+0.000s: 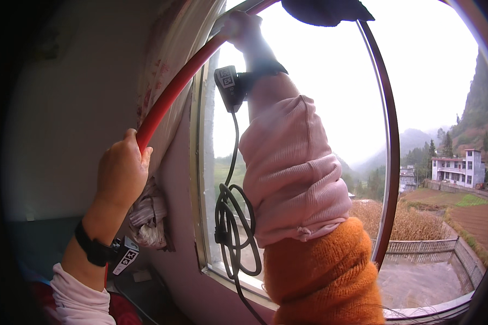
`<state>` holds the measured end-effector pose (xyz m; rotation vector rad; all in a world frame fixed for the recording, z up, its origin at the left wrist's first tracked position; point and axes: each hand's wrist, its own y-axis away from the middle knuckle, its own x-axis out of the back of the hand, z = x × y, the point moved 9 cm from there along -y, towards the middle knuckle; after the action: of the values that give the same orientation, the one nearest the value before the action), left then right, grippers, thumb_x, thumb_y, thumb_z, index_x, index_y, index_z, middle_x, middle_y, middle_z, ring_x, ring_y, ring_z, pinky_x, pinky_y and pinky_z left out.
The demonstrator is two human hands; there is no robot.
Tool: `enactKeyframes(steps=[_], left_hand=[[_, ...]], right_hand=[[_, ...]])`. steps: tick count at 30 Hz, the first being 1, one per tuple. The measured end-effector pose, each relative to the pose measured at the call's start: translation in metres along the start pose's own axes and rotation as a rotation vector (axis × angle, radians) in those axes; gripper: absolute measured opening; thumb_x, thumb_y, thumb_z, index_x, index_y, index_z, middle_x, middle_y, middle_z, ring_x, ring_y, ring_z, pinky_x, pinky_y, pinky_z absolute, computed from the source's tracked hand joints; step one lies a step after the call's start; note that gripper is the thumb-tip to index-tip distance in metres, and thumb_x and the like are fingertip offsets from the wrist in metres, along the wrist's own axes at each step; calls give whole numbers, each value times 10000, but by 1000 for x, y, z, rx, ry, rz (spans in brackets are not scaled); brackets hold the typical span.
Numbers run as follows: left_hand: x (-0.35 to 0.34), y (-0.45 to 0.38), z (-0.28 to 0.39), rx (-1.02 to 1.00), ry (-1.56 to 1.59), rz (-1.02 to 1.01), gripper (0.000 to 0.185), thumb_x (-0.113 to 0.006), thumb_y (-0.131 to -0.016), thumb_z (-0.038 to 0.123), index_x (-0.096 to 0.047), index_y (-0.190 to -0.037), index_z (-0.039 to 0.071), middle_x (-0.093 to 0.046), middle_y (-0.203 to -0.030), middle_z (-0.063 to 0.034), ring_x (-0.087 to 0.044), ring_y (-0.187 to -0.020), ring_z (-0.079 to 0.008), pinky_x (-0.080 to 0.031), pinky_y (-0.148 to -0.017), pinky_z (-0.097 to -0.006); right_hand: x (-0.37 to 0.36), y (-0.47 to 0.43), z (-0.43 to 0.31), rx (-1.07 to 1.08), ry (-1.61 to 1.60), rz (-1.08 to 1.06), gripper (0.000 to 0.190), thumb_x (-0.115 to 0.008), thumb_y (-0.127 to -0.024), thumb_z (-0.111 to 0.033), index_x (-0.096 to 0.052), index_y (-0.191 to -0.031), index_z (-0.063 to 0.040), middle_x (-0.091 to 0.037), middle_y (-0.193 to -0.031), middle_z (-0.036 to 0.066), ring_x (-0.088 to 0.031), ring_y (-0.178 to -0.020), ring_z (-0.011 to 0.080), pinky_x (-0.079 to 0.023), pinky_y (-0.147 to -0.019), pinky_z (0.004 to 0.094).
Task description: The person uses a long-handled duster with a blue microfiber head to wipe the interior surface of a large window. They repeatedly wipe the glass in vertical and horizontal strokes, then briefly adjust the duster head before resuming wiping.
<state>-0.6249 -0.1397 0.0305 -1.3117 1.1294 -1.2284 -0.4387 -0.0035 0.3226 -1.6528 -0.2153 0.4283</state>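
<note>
My left hand [124,170] is closed around the lower end of a red pole [175,89], which slants up to the right. Higher up, my right hand [240,30] grips the same pole near the upper left of the window frame. The pole's top end runs out of view. A dark object [327,12], too partly seen to name, shows at the top edge against the bright window glass. Each wrist wears a black strap with a small box; a coiled black cable [236,231] hangs from the right one.
A gathered curtain [162,89] hangs left of the window, with its bundled lower part [148,215] beside the wall. The window's brown frame bar [386,122] stands to the right of my raised arm. Outside are a railing, a field and a white building.
</note>
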Motion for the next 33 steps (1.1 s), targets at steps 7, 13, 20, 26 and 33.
enactKeyframes(steps=[7,13,20,26,33], left_hand=[[-7,5,-8,24,-25,3,237,-636,-854,165,-517,-944,-20,-631,-744,-221,-638,-734,-397,-513,-643,-467],[-36,20,-35,163,-64,-126,249,-641,-852,181,-524,-927,-26,-638,-770,-227,-642,-748,-397,-517,-646,-466],[-57,31,-54,245,-83,-196,248,-639,-848,176,-540,-908,-43,-640,-820,-250,-640,-783,-416,-530,-695,-461],[-69,27,-67,263,-17,-186,267,-665,-819,146,-557,-950,-60,-634,-841,-264,-638,-822,-418,-523,-710,-450],[-67,34,-68,387,-203,-382,279,-651,-841,188,-567,-951,-54,-641,-914,-248,-637,-855,-409,-525,-750,-460]], right_hand=[[-22,-3,23,13,84,-103,165,-738,-600,-91,-614,-707,-80,-578,-701,24,-587,-626,199,-450,-510,332],[-51,21,88,-173,-78,7,101,-535,-800,-61,-532,-820,37,-570,-700,136,-592,-532,232,-479,-413,345],[-70,40,126,-313,23,32,261,-631,-787,-131,-542,-932,66,-613,-730,137,-633,-580,231,-506,-436,334],[-81,39,148,-293,19,-9,471,-732,-790,-285,-546,-956,115,-629,-745,142,-660,-579,242,-542,-462,355],[-130,59,234,-454,-119,-112,419,-693,-818,-270,-550,-977,90,-604,-747,108,-639,-584,218,-532,-445,340]])
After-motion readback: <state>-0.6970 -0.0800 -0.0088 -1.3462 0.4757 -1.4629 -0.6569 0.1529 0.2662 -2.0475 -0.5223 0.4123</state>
